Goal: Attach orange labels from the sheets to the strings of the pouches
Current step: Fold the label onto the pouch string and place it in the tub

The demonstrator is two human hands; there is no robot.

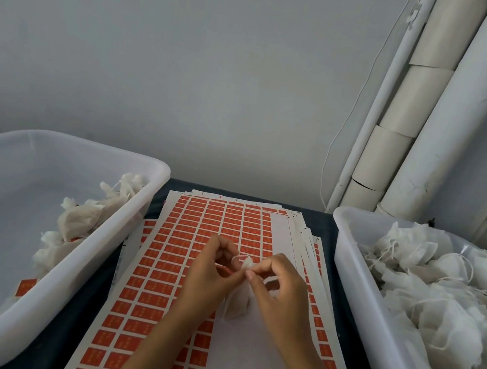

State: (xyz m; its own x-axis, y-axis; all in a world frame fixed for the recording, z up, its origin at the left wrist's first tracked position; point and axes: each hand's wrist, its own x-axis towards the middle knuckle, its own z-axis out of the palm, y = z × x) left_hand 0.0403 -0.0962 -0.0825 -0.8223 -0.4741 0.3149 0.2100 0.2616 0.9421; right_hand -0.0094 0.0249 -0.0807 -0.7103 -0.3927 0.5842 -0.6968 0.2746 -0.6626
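A stack of sheets [179,269] covered in orange labels lies on the dark table between two tubs. Above it, my left hand [210,274] and my right hand [276,287] meet. Between their fingertips is an orange label [243,259], half folded. My left hand pinches the label and my right hand pinches the string beside it. A small white pouch [235,304] hangs below, between my palms. The string itself is too thin to make out.
A white tub [72,266] on the left holds a few pouches and one loose orange label [26,286]. Another white tub [354,299] on the right is heaped with pouches [446,297]. White pipes [420,116] lean against the grey wall behind.
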